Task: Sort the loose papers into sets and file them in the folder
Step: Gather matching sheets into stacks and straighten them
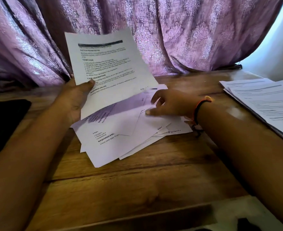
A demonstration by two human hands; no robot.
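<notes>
**Sheet (110, 67) held above loose papers (120, 135)**

Paper is in three places here. The sheet stands tilted in the air over the far left part of the pile. Its printed side faces the camera and shows bold headings and lines of text. The left hand (75, 100) holds it at the lower left edge. The thumb presses on the printed side and the other fingers are hidden behind the paper.

Under it, the loose papers lie fanned and overlapping at different angles in the middle of the table. The lower edge of the sheet comes close to the top of this pile and throws a shadow on it. The right hand (169, 104) rests on the right part of the pile, palm down. Its fingers are spread and only lightly bent, and they hold nothing. The fingertip nearest to the camera touches a paper. This hand is a little blurred. A red and black thread band (199, 107) goes around its wrist.

Well apart, at the right edge of the table, a stack (262, 104) of printed pages lies flat, with edges not quite even.

The wooden table (137, 180) carries all of this. At its left edge lies a dark flat object (5, 124); I cannot tell what it is. Behind the table hangs a purple patterned curtain (179, 30).
</notes>
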